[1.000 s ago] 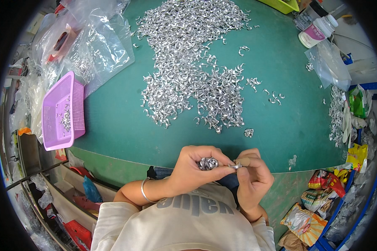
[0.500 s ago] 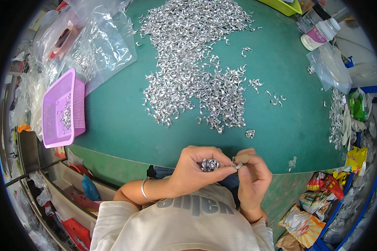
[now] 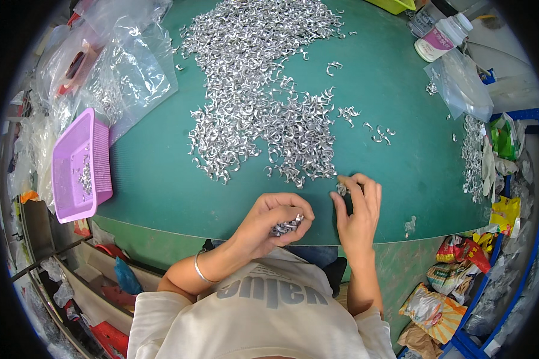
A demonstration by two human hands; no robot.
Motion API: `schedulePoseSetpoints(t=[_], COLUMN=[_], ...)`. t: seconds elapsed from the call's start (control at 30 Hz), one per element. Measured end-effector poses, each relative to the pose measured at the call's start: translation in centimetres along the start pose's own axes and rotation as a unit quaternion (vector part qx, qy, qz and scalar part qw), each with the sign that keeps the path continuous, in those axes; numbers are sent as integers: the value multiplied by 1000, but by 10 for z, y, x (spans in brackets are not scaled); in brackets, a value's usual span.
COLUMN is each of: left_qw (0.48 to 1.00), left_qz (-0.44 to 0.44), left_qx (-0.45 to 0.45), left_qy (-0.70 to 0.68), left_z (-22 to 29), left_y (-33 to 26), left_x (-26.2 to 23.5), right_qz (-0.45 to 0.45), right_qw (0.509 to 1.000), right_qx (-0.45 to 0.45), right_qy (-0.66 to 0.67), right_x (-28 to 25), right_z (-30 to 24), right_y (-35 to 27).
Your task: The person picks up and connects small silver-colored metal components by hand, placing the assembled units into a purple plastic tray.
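Observation:
Small curved silver metal pieces (image 3: 260, 84) lie in a large heap on the green table, some scattered at its right side. My left hand (image 3: 269, 224), near the front edge of the table, is closed around a handful of these metal pieces (image 3: 287, 225). My right hand (image 3: 359, 209) reaches over the table, its thumb and fingers apart on either side of a small clump of metal pieces (image 3: 342, 189). Whether the fingertips touch that clump is hard to make out.
A purple basket (image 3: 106, 161) with some metal pieces stands at the left, beside clear plastic bags (image 3: 141, 66). At the far right are a white bottle (image 3: 446, 39), a plastic bag (image 3: 461, 87) and more metal pieces (image 3: 472, 158). Colourful packets (image 3: 434, 311) fill a blue rack below.
My hands have moved apart. The right one has gone forward from the left hand to the small clump on the table; the left keeps its handful. The whole view has shifted slightly.

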State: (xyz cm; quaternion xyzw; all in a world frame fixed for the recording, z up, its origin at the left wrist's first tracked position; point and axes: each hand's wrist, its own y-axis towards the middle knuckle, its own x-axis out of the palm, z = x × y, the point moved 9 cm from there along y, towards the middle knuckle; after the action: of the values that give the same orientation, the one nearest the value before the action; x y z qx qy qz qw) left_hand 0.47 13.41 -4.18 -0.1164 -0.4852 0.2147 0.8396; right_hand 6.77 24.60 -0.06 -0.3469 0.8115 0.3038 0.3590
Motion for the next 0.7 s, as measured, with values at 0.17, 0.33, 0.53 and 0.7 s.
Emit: schedulePoseSetpoints(t=[0.17,0.33,0.53,0.7], left_qw=[999,998,999,999], left_qz=[17,52,31,50], left_qx=[21,-11,16,-8], left_qy=[-23,30,-3,4], left_z=[2,-3,0,-6], left_y=[1,2,2,2], left_x=[-11,-9,-12,-17], right_qz=[55,63,99,68], right_qw=[896,906,976,997], right_qx=[206,176,142,-1], right_qy=[389,379,136,21], right_x=[8,1,-35,-32], right_z=[45,50,46,12], right_y=[0,14,13,11])
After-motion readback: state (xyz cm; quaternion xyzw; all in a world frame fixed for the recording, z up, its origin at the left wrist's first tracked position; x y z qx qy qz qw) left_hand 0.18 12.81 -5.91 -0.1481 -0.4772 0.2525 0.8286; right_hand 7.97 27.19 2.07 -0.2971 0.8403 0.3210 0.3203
